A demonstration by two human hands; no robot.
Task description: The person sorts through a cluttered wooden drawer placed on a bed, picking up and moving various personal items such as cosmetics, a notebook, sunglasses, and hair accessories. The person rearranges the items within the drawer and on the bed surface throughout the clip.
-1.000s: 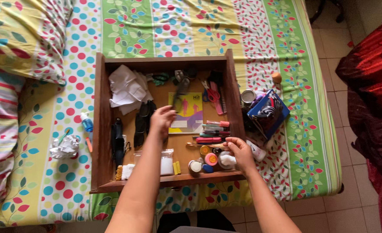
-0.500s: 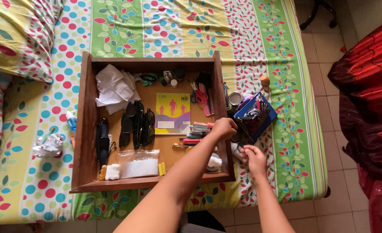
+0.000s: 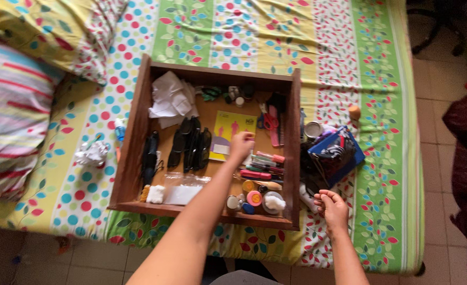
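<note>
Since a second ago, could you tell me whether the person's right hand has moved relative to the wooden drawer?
Yes. The right hand has moved rightward, out of the wooden drawer and past its right wall; it is now over the bedsheet, below the blue box.

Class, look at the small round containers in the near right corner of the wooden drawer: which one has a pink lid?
The round container with the pink lid sits between the orange-lidded one and the white-topped one.

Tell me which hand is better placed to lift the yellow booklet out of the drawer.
Left. The left hand is inside the wooden drawer, at the yellow booklet's edge. The right hand is outside the drawer on the bedsheet, near the blue box.
</note>
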